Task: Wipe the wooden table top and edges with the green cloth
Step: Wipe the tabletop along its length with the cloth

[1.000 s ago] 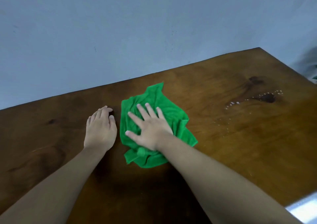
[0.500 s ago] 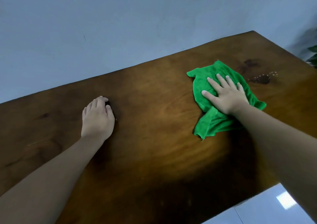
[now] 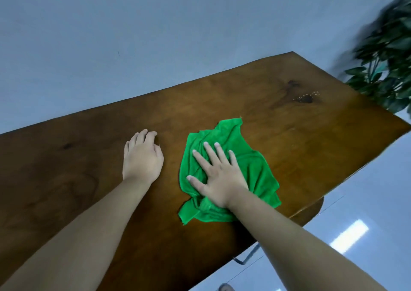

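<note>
The right hand (image 3: pixel 219 179) lies flat with fingers spread, its grip not closed on anything, palm pressing the one green cloth (image 3: pixel 235 157) onto the wooden bench (image 3: pixel 289 157). The cloth is crumpled and lies mid-bench, nearer the front right edge. The left hand (image 3: pixel 142 159) rests just beside the cloth, apart from it, fingers loosely curled on bare wood, holding nothing. Farther right, one dark knot (image 3: pixel 308 99) shows pale specks. One leafy plant (image 3: pixel 387 63) stands past the far right corner. No writing is visible.
</note>
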